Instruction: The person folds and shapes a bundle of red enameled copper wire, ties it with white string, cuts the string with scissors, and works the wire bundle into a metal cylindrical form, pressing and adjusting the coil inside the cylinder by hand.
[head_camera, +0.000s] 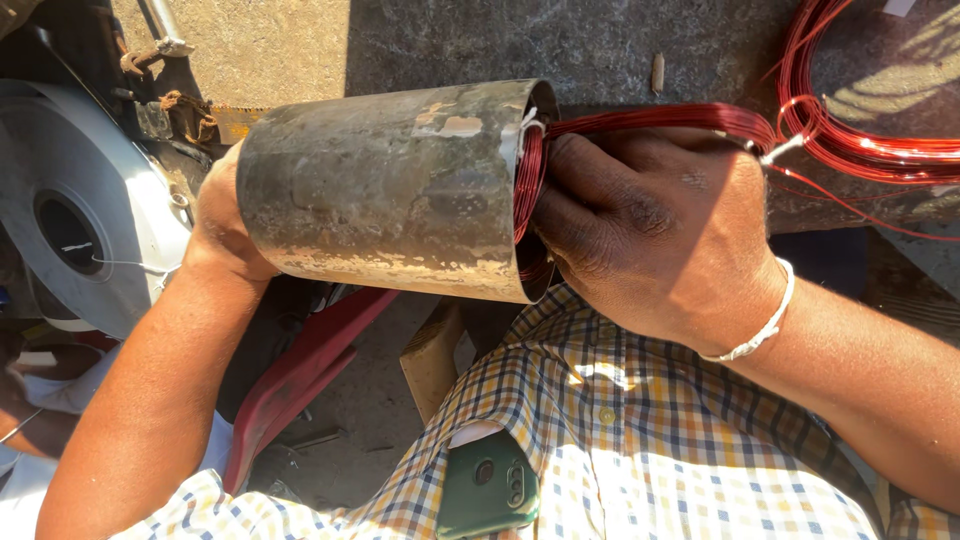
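White disc: a round white reel-like disc with a dark centre hole (85, 205) is seen at the far left, below the stone slab's left edge, well apart from the work.
Left hand: the left hand (222, 225) is pressed flat against the closed far end of the cylinder; its fingers are hidden behind the shell, so a full grasp cannot be confirmed. The end is braced, apparently so that the cylinder is kept from sliding away.
Cylinder: the tarnished grey metal cylindrical shell (385, 190) is held on its side in the air, in front of the grey stone slab (560, 45), with its open mouth turned towards the right.
Winding: a bundle of red enamelled copper wire (530, 175) is packed at the mouth, touching the rim.
Right hand: the right hand (650, 225) is curled at the mouth, its fingers clenched upon the wire bundle.
Loose coils: further red wire loops (860, 140) are laid on the slab's right edge, joined to the bundle.
Phone: a green phone (488, 485) is carried in the checked shirt pocket.
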